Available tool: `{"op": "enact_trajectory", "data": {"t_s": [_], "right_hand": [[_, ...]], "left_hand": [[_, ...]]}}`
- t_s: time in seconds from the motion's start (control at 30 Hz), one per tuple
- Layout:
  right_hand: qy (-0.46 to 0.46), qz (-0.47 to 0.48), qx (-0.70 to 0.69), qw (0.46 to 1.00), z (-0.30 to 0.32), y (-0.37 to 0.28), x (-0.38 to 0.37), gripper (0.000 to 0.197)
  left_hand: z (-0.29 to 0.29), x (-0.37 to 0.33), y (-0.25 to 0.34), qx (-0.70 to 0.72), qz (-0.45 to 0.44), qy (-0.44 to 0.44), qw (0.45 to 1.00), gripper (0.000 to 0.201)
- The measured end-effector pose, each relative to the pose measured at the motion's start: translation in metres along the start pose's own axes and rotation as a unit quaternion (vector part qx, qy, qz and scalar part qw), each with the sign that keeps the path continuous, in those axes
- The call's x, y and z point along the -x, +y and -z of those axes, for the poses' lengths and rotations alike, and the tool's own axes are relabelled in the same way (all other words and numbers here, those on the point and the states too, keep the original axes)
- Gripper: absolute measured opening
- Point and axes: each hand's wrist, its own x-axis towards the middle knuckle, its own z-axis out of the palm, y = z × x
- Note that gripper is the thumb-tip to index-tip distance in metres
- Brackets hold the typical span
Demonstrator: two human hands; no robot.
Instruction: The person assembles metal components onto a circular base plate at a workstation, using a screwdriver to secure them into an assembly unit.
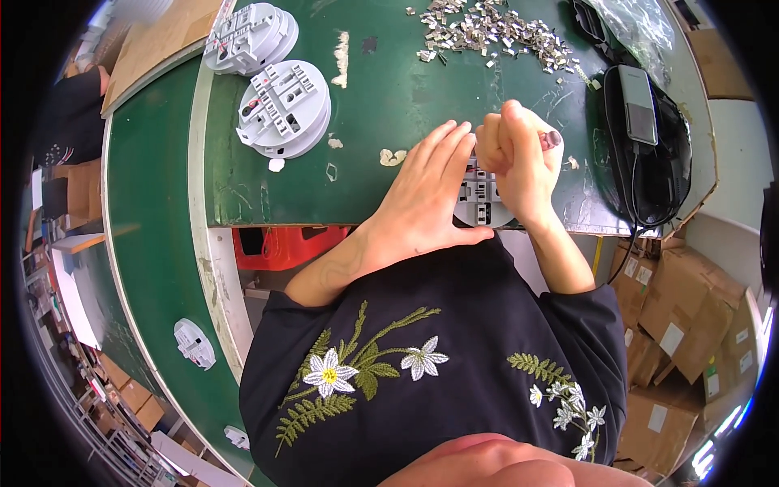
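A round grey plastic base (484, 213) with raised slots and terminals lies at the table's near edge, partly hidden by my hands. My left hand (426, 187) is at its left side, fingers stretched out and thumb apart, along the near rim; whether it presses on the base I cannot tell. Over the base's right side, my right hand (523, 158) is closed in a fist with the thumb on top. Something small and dark shows at the fist's right side; what the fingers hold is hidden.
Small metal clips (495, 32) are heaped at the far side of the green table (381, 105). Stacked grey bases (284, 109) stand far left. A power bank (638, 105) with a cable rests on a black case (665, 170) at right. Another base (194, 344) sits on the left belt.
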Motion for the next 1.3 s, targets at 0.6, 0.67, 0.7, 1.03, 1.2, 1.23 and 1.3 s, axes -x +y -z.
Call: {"op": "enact_trajectory", "data": {"t_s": [0.6, 0.67, 0.7, 1.03, 1.2, 1.23, 1.3], "right_hand": [[0.035, 0.071, -0.255, 0.964, 0.089, -0.025, -0.028, 0.041], [0.050, 0.054, -0.243, 0.967, 0.094, -0.019, -0.033, 0.041], [0.044, 0.050, -0.252, 0.965, 0.092, -0.017, -0.035, 0.041], [0.035, -0.003, -0.161, 0.986, 0.073, -0.008, -0.038, 0.039], [0.062, -0.091, 0.040, 0.993, 0.061, -0.018, -0.042, 0.028], [0.056, -0.126, 0.111, 0.984, 0.062, -0.020, -0.043, 0.023], [0.030, -0.107, 0.226, 0.968, 0.059, -0.018, -0.050, 0.016]], "left_hand": [[0.133, 0.088, -0.067, 0.759, 0.153, 0.282, 0.567, 0.094], [0.152, 0.091, -0.070, 0.588, 0.227, 0.396, 0.667, 0.093], [0.159, 0.097, -0.075, 0.452, 0.264, 0.468, 0.712, 0.090], [0.158, 0.084, -0.134, -0.405, 0.436, 0.359, 0.720, 0.081], [0.132, 0.015, -0.095, -0.139, 0.249, 0.227, 0.931, 0.088], [0.133, 0.010, -0.094, -0.130, 0.263, 0.203, 0.934, 0.088], [0.134, -0.001, -0.097, -0.116, 0.287, 0.156, 0.938, 0.089]]}}
